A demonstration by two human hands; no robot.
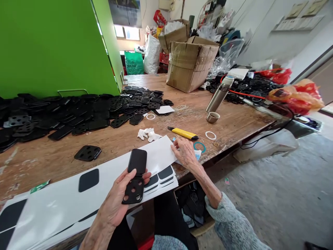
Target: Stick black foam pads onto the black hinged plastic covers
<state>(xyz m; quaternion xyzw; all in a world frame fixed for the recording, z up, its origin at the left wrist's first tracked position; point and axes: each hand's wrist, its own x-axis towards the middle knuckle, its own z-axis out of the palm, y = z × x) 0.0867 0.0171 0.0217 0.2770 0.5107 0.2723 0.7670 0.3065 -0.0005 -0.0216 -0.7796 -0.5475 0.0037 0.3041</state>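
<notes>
Scarred wooden workbench (44, 166) filled my feed: my left hand (117, 198) was closed on a black perforated plate (134, 192), holding it above the white backing sheet (153, 156), while my right hand (184, 152), fingers open, pressed the sheet flat, apparently to stop it sliding.

Single head-worn camera, facing forward and down, close above the left hand (116, 205) and right hand (185, 152), workbench (182, 91) beyond.

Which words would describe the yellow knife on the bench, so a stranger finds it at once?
On the long wooden workbench, look just past the person's right hand. The yellow utility knife lies there, the only bright yellow tool among the black plates.
</notes>
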